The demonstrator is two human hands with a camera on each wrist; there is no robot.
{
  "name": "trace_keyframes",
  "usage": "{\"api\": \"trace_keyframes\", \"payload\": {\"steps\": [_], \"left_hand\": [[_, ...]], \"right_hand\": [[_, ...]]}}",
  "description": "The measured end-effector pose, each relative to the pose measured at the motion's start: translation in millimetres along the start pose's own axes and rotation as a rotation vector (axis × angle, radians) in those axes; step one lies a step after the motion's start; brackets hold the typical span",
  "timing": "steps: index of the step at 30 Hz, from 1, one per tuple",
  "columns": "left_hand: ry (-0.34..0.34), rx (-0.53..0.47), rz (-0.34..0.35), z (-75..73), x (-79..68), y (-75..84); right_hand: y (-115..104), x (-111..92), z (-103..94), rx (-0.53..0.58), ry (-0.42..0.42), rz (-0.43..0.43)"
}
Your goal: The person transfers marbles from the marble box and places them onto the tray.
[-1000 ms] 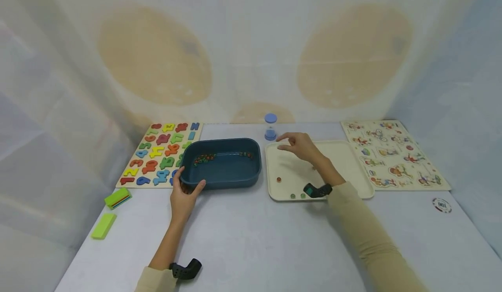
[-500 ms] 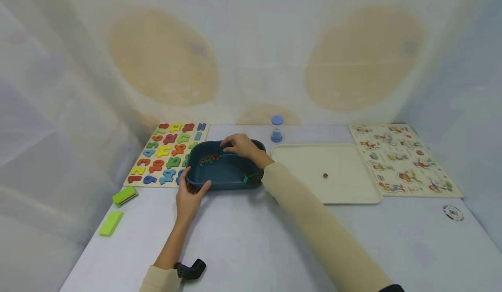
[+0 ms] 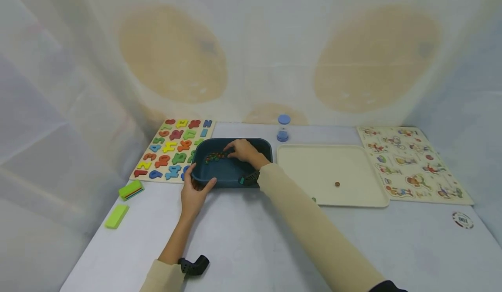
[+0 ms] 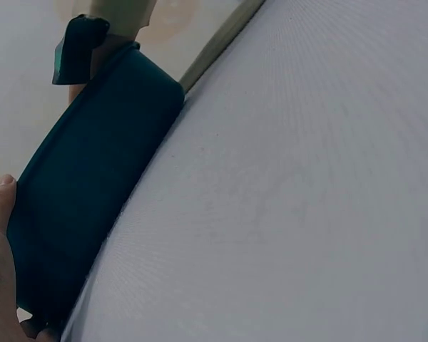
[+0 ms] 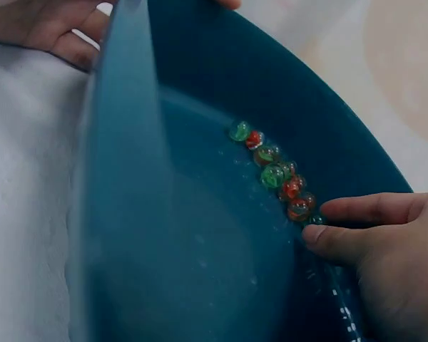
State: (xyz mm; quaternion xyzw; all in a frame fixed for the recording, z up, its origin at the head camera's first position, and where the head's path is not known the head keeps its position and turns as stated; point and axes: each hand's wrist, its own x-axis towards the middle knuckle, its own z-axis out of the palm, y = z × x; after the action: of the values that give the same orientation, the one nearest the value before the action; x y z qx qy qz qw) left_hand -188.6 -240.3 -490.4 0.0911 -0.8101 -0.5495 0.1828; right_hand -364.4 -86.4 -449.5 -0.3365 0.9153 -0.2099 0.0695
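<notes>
Blue basin [image 3: 225,181], with loose marbles [image 5: 274,175].
My left hand [image 3: 194,197] grips its near left corner. Red and green, the marbles line the foot of its far wall, toward the left end; my right hand's [image 3: 244,151] thumb and forefinger flank a green marble [image 5: 317,220], pinching or not I cannot tell. On the cream tray [image 3: 313,161], a reddish marble [image 3: 337,184] sits toward the near edge.

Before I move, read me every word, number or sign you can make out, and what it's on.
Nothing reads with certainty.
Round chip: possibly "100", too small to be sure.
Puzzle board: coloured raised characters, too small and skewed to quote reliably.
Picture board: no writing I can make out.
Blue tub and marbles: no text visible.
</notes>
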Motion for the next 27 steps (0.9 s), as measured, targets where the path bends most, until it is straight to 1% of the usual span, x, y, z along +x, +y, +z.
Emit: {"api": "trace_keyframes", "payload": {"steps": [3, 5, 7, 9, 12, 15, 17, 18, 21, 24, 25, 27], "left_hand": [[0.001, 0.005, 0.003, 2.7, 1.6, 1.2], [-0.004, 0.003, 0.006, 3.6, 1.9, 1.6], [-0.003, 0.003, -0.003, 3.9, 1.2, 2.1], [-0.002, 0.004, -0.011, 3.1, 0.3, 1.8], [0.011, 0.012, -0.024, 1.0, -0.3, 0.6], [0.014, 0.020, -0.021, 0.8, 0.2, -0.7], [0.014, 0.026, -0.022, 0.8, 0.7, -0.9], [0.015, 0.030, -0.023, 0.6, 0.9, -0.7], [0.017, 0.037, -0.025, 0.3, 1.0, 0.2], [0.017, 0.037, -0.025, -0.1, 0.6, 1.0], [0.016, 0.037, -0.024, 0.0, 0.3, 1.1], [0.014, 0.031, -0.021, 0.4, -0.4, 1.2]], "right_hand": [[3.5, -1.6, -0.4, -0.002, -0.010, 0.009], [5.9, -3.6, -2.5, -0.017, -0.009, -0.003], [6.6, -8.1, -9.3, -0.011, 0.010, -0.033], [8.4, -15.9, -20.7, 0.011, 0.059, -0.092], [15.8, -38.2, -45.3, 0.072, 0.166, -0.178], [36.2, -76.0, -71.4, 0.122, 0.256, -0.202], [56.2, -105.8, -84.0, 0.136, 0.301, -0.185], [67.8, -121.3, -88.4, 0.139, 0.314, -0.163], [106.9, -166.0, -90.2, 0.118, 0.345, -0.076], [142.1, -203.7, -81.7, 0.094, 0.314, 0.058], [151.5, -214.1, -78.0, 0.095, 0.292, 0.098], [167.1, -230.5, -70.4, 0.088, 0.254, 0.153]]}}
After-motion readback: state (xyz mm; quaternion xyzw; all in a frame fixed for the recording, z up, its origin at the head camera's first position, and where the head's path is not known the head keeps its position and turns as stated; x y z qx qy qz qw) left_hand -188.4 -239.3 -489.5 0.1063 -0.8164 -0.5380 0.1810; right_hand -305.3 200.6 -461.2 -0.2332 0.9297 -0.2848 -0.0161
